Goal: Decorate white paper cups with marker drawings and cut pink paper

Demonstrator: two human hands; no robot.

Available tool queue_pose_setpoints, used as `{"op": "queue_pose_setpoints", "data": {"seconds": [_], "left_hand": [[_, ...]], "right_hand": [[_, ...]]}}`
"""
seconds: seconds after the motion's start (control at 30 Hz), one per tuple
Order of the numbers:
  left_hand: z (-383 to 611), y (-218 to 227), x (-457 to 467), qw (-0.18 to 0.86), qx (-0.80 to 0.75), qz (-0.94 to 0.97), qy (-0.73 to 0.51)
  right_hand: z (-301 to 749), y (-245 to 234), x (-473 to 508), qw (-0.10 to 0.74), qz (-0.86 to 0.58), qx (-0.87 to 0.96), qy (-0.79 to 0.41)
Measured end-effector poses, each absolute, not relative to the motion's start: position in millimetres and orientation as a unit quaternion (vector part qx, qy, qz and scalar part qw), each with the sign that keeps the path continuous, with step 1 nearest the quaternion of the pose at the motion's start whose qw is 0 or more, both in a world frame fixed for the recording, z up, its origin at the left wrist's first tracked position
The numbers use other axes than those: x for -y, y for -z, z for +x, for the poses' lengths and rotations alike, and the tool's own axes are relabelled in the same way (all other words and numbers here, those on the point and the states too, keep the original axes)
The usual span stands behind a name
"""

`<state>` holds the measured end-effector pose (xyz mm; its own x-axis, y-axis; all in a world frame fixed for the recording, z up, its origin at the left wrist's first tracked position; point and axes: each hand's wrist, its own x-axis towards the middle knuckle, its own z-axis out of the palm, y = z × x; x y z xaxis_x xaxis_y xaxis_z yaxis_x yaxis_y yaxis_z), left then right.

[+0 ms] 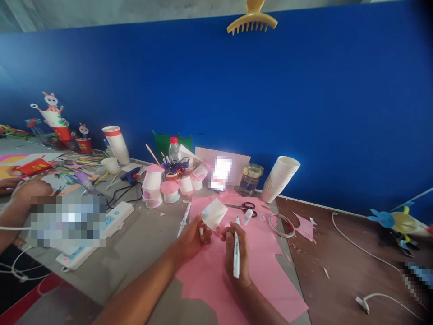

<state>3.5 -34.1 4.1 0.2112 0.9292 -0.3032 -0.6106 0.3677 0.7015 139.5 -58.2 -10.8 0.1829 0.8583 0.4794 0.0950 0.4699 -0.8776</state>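
My left hand (192, 236) is closed around a white paper cup (214, 213) with pink and blue marks, holding it tilted above a pink paper sheet (260, 275). My right hand (237, 253) grips a white marker pen (236, 249) upright, its tip just right of the cup. Both hands hover over the pink sheet on the grey table (142, 253).
Black scissors (244, 207), a glue tube (247, 217) and a tape ring (282, 225) lie beyond the hands. Decorated cups (158, 189), a stack of white cups (280, 178), a jar (249, 179), a glue gun (130, 175) and a power strip (115, 217) stand around. Another person's hand (29, 189) is at the left.
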Motion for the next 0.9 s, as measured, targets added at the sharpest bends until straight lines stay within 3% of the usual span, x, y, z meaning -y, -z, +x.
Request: {"op": "queue_pose_setpoints", "data": {"seconds": [0.9], "left_hand": [[8.7, -6.4, 46.8, 0.719, -0.336, 0.366, -0.486]], "right_hand": [[143.8, 17.8, 49.3, 0.614, -0.412, 0.645, -0.193]]}}
